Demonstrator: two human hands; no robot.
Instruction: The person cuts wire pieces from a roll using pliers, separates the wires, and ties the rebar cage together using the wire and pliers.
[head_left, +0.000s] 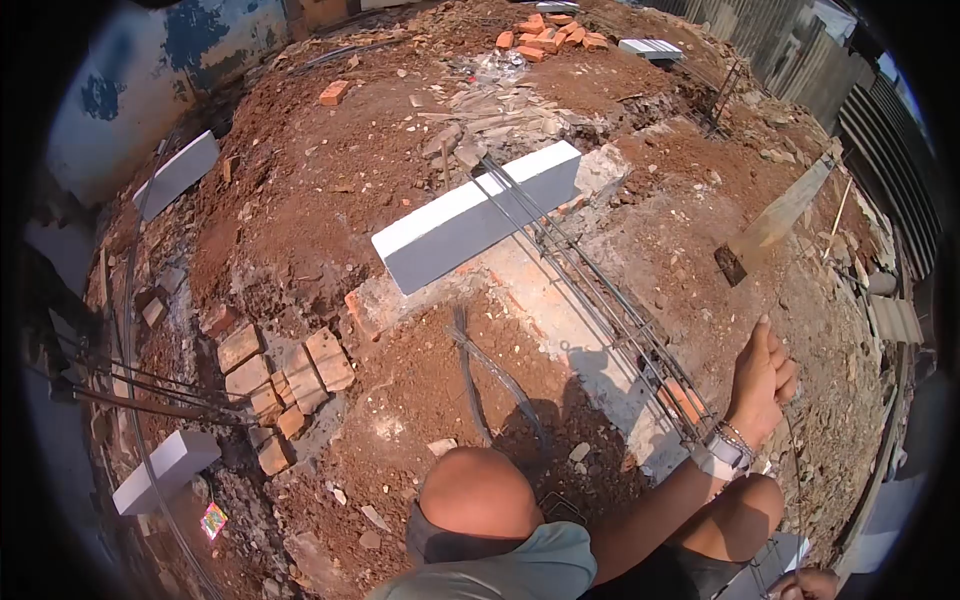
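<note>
My left hand (765,385), with a watch and bracelet at the wrist, is raised at the right over bare soil. One finger points up and the others curl in; what they hold is too small to make out. A thin dark line runs down from near it. My right hand (805,584) is cut off by the bottom right edge, its fingers bent beside thin wire loops and a pale block (750,580). Left of my left hand, a long rebar cage (600,300) lies along a mortar strip (535,285), its far end resting on a white block (480,215).
More pale blocks lie at the left (180,175) and lower left (168,472). Bricks (300,375) sit in the soil, with a brick pile (545,38) at the back. A wooden plank (785,215) stands at the right. Bent dark rods (490,370) lie before my knees.
</note>
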